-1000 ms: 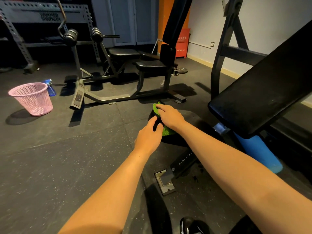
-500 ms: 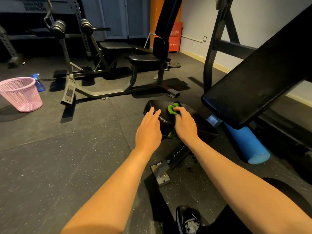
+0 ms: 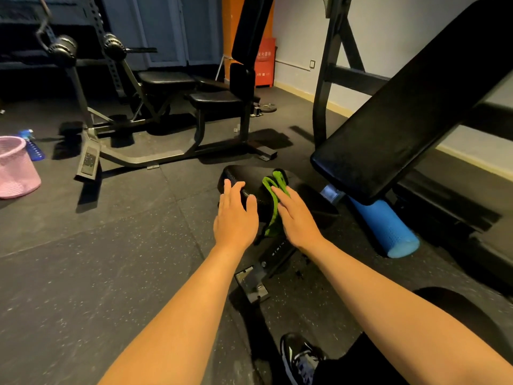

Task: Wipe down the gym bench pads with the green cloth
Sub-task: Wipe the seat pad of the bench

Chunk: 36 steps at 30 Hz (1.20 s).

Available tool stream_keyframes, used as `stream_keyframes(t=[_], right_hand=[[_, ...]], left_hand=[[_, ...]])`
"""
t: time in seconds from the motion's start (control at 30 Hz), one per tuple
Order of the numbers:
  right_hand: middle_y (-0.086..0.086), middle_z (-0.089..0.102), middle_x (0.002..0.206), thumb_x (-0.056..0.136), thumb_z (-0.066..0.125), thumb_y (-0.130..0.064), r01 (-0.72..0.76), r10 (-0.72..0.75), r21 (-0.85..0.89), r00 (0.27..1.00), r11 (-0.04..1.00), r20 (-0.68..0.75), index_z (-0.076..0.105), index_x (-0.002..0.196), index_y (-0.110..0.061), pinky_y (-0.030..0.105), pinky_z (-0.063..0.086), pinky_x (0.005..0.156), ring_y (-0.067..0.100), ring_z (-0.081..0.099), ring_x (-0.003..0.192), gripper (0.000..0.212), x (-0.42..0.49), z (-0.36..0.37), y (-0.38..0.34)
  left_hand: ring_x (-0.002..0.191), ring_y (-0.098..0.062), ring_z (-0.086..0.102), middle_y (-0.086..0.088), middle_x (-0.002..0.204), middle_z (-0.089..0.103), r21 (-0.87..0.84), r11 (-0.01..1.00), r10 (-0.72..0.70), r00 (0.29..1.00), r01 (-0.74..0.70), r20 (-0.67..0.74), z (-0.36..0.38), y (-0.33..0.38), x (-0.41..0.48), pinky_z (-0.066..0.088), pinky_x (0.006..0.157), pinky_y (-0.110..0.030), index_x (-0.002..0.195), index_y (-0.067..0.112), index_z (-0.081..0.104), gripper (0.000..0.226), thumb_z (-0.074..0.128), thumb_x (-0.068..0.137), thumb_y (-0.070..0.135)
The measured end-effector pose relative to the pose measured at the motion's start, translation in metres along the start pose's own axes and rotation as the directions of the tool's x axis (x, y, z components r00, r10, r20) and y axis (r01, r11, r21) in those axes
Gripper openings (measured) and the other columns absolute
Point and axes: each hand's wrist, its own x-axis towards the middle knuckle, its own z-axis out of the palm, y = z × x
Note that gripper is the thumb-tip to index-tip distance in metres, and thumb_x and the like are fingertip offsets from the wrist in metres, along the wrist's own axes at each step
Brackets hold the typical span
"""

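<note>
I have both arms stretched out to the small black seat pad (image 3: 251,176), low over the floor (image 3: 97,273) at my twelve o'clock. My left hand (image 3: 236,215) lies flat on the pad's near-left edge, fingers straight and slightly spread, holding nothing. My right hand (image 3: 298,218) is flat too, fingers together, pressing the green cloth (image 3: 273,190) onto the pad. The cloth is bunched beyond my fingertips, and a strip of it hangs over the near edge between my two hands. The long tilted backrest pad (image 3: 416,112) rises at two o'clock, with a blue foam roller (image 3: 388,229) on the floor under its lower end (just beside the seat pad, at its three o'clock). A pink basket (image 3: 14,168) stands well apart at ten o'clock, a blue bottle (image 3: 32,147) just behind it.
</note>
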Motion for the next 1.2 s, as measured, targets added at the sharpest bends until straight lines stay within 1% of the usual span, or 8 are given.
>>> stream_keyframes(t=[0.1,0.17,0.4,0.53,0.63,0.8,1.07,1.2], right_hand=[[0.003,0.023,0.163,0.104,0.038,-0.011,-0.086,0.086,-0.013,0.996,0.996,-0.004,0.033,0.155,-0.022,0.034,0.007,0.123,0.021,0.015,0.152,0.052,-0.003,-0.003,-0.009],[0.003,0.017,0.165,0.1,0.043,-0.007,-0.096,0.097,-0.013,0.994,0.995,0.055,0.03,0.156,-0.022,0.029,0.008,0.118,0.02,0.007,0.153,0.059,0.001,-0.002,-0.023],[0.005,0.011,0.166,0.09,0.051,0.007,0.119,-0.102,-0.084,0.977,0.989,0.188,0.022,0.158,-0.023,0.035,0.016,0.12,0.02,0.0,0.154,0.08,0.014,0.009,-0.037],[0.004,0.019,0.165,0.087,0.052,0.008,0.16,-0.14,-0.113,0.976,0.981,0.165,0.025,0.157,-0.026,0.033,0.002,0.118,0.022,0.006,0.153,0.082,0.008,0.004,-0.019],[0.006,0.02,0.164,0.087,0.054,0.005,0.088,-0.061,-0.168,0.985,0.982,0.159,0.023,0.157,-0.033,0.035,-0.005,0.117,0.025,0.009,0.153,0.086,0.006,-0.01,0.007],[0.013,0.031,0.158,0.09,0.053,0.004,-0.027,0.048,-0.187,0.993,0.982,0.11,0.027,0.157,-0.028,0.044,0.022,0.12,0.034,0.025,0.147,0.078,-0.005,-0.031,0.043],[0.005,0.043,0.154,0.097,0.052,-0.003,0.363,-0.352,-0.006,0.906,0.932,0.237,0.035,0.153,-0.026,0.042,0.033,0.117,0.024,0.034,0.145,0.063,0.026,-0.004,-0.016],[0.002,0.043,0.153,0.098,0.055,-0.014,0.466,-0.444,-0.106,0.878,0.879,0.176,0.032,0.154,-0.026,0.042,0.018,0.12,0.023,0.036,0.141,0.061,0.028,-0.008,0.006]], left_hand=[[0.154,-0.02,0.013,0.011,0.168,0.0,0.036,0.999,-0.002,1.0,0.001,0.002,0.003,0.003,-0.003,0.029,0.116,-0.06,0.148,0.041,0.03,0.042,0.028,0.107,0.044],[0.154,-0.021,0.011,0.01,0.168,-0.001,0.036,0.999,-0.011,1.0,0.011,-0.004,0.004,0.005,-0.005,0.027,0.116,-0.061,0.147,0.041,0.032,0.04,0.025,0.108,0.041],[0.154,-0.017,0.013,0.012,0.168,0.003,0.097,0.995,0.022,0.998,-0.016,-0.06,0.005,0.0,-0.009,0.014,0.12,-0.062,0.147,0.043,0.031,0.041,0.021,0.107,0.045],[0.154,-0.015,0.012,0.012,0.168,0.005,0.081,0.997,-0.012,0.997,0.019,-0.081,0.009,0.003,-0.01,0.007,0.121,-0.061,0.142,0.045,0.037,0.038,0.021,0.107,0.044],[0.154,-0.015,0.012,0.012,0.168,0.005,0.056,0.997,-0.041,0.994,0.046,-0.1,0.011,0.008,-0.011,0.009,0.121,-0.061,0.142,0.044,0.037,0.038,0.021,0.107,0.043],[0.154,-0.016,0.011,0.01,0.168,0.004,0.043,0.999,-0.023,0.99,0.029,-0.141,0.019,0.008,-0.012,0.015,0.119,-0.062,0.141,0.043,0.035,0.038,0.019,0.107,0.041],[0.152,-0.016,0.019,0.008,0.168,0.008,0.028,1.0,0.009,0.97,-0.002,-0.241,0.029,0.003,-0.012,0.022,0.118,-0.056,0.151,0.035,0.027,0.045,0.024,0.107,0.025],[0.151,-0.016,0.023,0.008,0.167,0.012,0.032,0.999,0.027,0.954,-0.018,-0.297,0.036,0.003,-0.012,0.024,0.118,-0.053,0.146,0.039,0.032,0.041,0.021,0.108,0.032]])
